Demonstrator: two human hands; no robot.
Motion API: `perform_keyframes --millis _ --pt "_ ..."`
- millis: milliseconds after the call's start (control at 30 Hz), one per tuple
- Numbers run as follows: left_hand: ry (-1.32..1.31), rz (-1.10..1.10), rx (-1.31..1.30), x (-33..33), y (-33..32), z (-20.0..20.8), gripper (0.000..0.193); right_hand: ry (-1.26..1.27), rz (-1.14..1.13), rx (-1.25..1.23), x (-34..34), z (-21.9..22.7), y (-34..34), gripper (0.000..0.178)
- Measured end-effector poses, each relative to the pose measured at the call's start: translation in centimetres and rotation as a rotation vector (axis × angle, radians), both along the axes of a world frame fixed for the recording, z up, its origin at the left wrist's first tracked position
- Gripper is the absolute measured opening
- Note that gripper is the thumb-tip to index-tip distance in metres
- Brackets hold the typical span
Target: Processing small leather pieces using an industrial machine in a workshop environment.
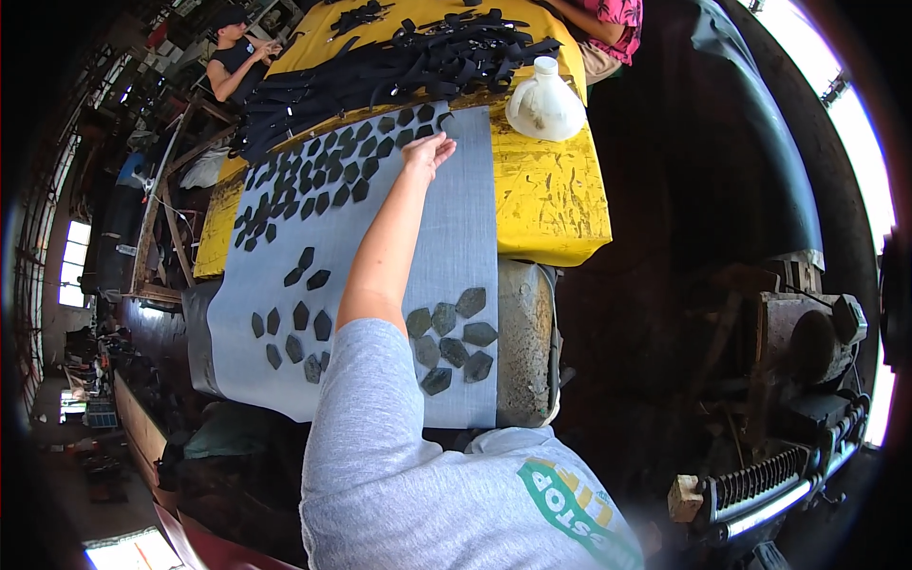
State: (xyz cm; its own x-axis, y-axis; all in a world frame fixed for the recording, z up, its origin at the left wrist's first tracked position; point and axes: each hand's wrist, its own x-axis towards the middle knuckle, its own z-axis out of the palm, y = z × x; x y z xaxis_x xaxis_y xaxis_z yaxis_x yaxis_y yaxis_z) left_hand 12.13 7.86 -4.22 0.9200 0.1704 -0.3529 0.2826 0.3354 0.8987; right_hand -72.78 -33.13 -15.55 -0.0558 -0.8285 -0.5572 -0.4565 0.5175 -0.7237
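near the far end of a smooth grey sheet (461, 218), the left hand (429, 154) reaches out, fingers slightly bent; whether they pinch anything is too small to make out. dark, flat pentagonal pieces (300, 315) lie spread across the sheet, some just beside the hand. beyond, black fabric straps (408, 71) and a white plastic jug (546, 106) sit on a yellow-covered table (551, 204).

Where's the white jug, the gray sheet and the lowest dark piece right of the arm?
White jug (548, 112), head view: on its round body.
Gray sheet (458, 223), head view: bare upper right part.
Lowest dark piece (436, 381), head view: its middle.
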Motion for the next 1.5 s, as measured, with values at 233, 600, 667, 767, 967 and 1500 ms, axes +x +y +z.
perform_keyframes --millis 233,600,667,767,967,1500 --pt "0.013 -0.028 0.109 2.4 -3.3 0.8 0.013 0.013 -0.011 -0.022 2.7 2.7 1.1 0.014" --pt "0.046 0.008 0.242 3.6 -3.4 0.2 0.020 -0.094 -0.166 0.222 1.3 3.0 1.3 0.015" --pt "0.061 -0.011 0.291 3.1 -3.6 0.5 0.020 -0.088 -0.131 0.205 -0.5 1.1 1.3 0.015" --pt "0.051 -0.105 0.539 1.3 -3.2 1.9 0.019 -0.119 -0.102 0.153 0.5 1.7 2.6 0.014" --pt "-0.273 -0.351 0.306 -4.5 -7.7 3.4 0.019 -0.029 -0.163 -0.091 2.1 1.2 4.1 0.009" --pt "-0.465 -1.537 -0.064 -32.0 -29.8 5.4 0.036 0.338 -0.350 -0.833 -0.8 12.7 2.4 0.010"
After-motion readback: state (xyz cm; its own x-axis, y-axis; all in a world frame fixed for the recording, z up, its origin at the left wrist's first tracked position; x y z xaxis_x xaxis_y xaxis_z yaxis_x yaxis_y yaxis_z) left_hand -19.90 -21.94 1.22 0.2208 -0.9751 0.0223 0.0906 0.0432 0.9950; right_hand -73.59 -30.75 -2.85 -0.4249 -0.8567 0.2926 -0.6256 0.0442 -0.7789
